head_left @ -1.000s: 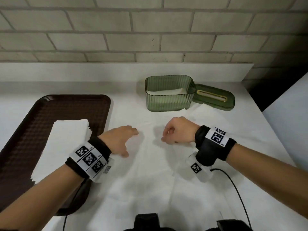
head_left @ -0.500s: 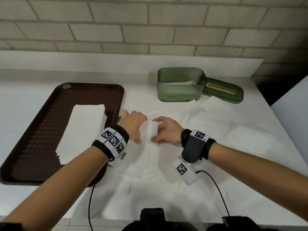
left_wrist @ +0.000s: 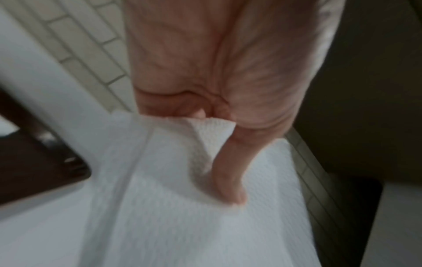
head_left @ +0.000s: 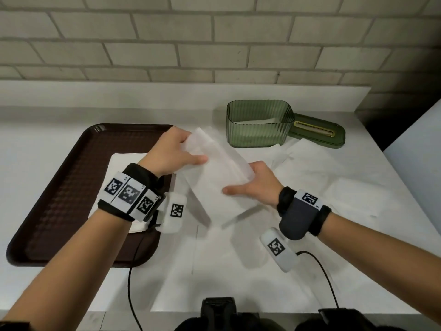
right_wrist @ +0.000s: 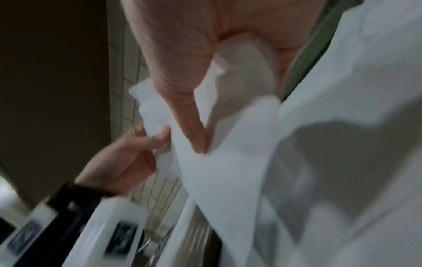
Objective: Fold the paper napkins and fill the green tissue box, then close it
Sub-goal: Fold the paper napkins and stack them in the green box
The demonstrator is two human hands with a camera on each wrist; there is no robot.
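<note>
A white paper napkin (head_left: pixel 214 173) hangs lifted above the table between both hands. My left hand (head_left: pixel 176 151) pinches its far left corner; in the left wrist view the thumb (left_wrist: pixel 228 173) lies on the napkin (left_wrist: pixel 182 207). My right hand (head_left: pixel 255 185) grips the napkin's right edge; the right wrist view has its thumb (right_wrist: pixel 182 108) pressed onto the sheet (right_wrist: pixel 228 171). The green tissue box (head_left: pixel 260 126) stands open at the back, with white paper low inside. Its green lid (head_left: pixel 317 133) lies flat just right of it.
A dark brown tray (head_left: pixel 62 187) at the left holds a stack of white napkins (head_left: pixel 121 177). Spread white paper sheets (head_left: pixel 334 182) cover the table's middle and right. A brick wall with a white ledge (head_left: pixel 167 94) runs behind. A cable (head_left: pixel 322 271) trails from my right wrist.
Both hands took hold of the napkin on the table and raised it off the surface, pulling apart. The head view shifted, so the tray and box now sit lower in the picture.
</note>
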